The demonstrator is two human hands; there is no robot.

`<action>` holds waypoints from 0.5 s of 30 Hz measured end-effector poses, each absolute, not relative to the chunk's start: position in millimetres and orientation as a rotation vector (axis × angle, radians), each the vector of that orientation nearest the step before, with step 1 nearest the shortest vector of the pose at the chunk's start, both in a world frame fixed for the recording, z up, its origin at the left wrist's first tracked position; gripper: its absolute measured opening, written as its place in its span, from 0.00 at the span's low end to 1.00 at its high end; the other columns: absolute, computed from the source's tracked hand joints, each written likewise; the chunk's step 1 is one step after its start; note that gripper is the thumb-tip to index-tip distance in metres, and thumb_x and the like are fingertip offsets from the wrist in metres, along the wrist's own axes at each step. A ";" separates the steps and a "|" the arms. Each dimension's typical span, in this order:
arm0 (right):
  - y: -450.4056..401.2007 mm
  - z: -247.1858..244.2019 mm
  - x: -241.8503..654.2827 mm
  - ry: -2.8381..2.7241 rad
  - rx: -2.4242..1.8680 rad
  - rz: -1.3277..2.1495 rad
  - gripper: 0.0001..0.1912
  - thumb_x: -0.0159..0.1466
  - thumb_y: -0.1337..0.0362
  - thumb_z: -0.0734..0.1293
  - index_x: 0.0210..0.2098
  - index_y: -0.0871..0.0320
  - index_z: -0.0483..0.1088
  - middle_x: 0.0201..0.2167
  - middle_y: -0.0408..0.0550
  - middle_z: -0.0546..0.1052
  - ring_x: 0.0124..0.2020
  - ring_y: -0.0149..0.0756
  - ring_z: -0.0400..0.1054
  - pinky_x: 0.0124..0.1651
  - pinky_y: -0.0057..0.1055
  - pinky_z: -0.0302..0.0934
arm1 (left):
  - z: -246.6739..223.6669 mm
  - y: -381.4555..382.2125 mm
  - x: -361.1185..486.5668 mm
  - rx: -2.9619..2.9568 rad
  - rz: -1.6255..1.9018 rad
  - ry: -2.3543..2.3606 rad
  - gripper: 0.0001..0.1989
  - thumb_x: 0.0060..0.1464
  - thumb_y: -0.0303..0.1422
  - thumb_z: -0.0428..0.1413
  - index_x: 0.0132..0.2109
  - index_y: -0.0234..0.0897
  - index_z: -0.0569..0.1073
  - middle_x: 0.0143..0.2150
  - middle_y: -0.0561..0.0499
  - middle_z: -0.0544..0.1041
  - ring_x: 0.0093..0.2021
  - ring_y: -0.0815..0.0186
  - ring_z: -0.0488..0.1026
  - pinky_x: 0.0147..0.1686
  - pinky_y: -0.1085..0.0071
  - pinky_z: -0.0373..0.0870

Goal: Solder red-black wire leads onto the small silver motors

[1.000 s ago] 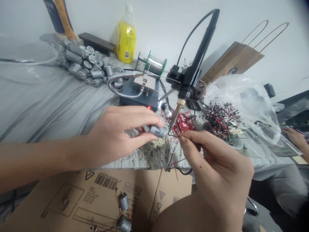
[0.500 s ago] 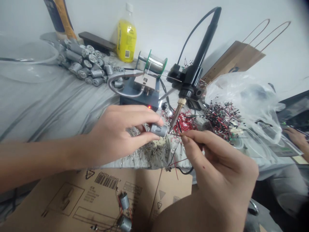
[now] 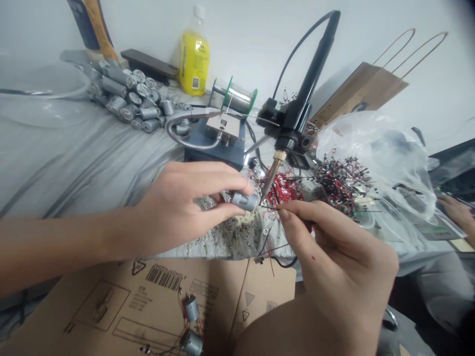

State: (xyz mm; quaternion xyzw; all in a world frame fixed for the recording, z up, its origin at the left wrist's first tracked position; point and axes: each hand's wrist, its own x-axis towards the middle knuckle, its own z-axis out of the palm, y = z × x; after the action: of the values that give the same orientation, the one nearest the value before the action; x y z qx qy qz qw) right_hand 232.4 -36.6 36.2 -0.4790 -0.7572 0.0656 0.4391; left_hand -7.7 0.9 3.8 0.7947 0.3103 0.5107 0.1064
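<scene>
Almost nothing differs from the earlier frame — the hands and the motor are held in nearly the same place. A small silver cylindrical DC motor (image 3: 245, 201) is gripped by the closed thumb and fingers of the left hand (image 3: 174, 207). A thin insulated wire (image 3: 272, 208) is pinched between the closed fingertips of the right hand (image 3: 334, 247), with the motor at its 9 o'clock. A black-handled soldering iron (image 3: 287, 133) with a brass collar slants in from 1 o'clock, its tip just beside the motor — whether tip, wire and motor touch cannot be made out.
</scene>
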 end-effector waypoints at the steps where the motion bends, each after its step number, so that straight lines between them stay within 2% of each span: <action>1: -36.7 36.2 232.1 -1.882 -1.189 0.165 0.06 0.72 0.67 0.76 0.40 0.48 0.82 0.29 0.37 0.81 0.27 0.28 0.68 0.30 0.30 0.63 | 4.1 0.8 -7.9 2.342 1.504 0.911 0.04 0.70 0.27 0.68 0.49 0.40 0.83 0.48 0.52 0.88 0.45 0.66 0.86 0.49 0.76 0.81; 15: -37.2 36.9 232.9 -1.876 -1.177 0.186 0.06 0.72 0.67 0.76 0.39 0.48 0.82 0.28 0.38 0.80 0.26 0.28 0.67 0.28 0.29 0.61 | 3.7 2.8 -8.0 2.341 1.505 0.929 0.03 0.71 0.29 0.68 0.49 0.42 0.83 0.48 0.52 0.88 0.44 0.65 0.87 0.47 0.75 0.82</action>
State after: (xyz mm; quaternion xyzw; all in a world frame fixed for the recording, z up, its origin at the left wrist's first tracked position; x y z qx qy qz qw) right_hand 232.9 -37.2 36.9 -0.4747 -0.7565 0.0749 0.4436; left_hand -8.0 2.8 3.7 0.7936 0.3149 0.5101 0.1039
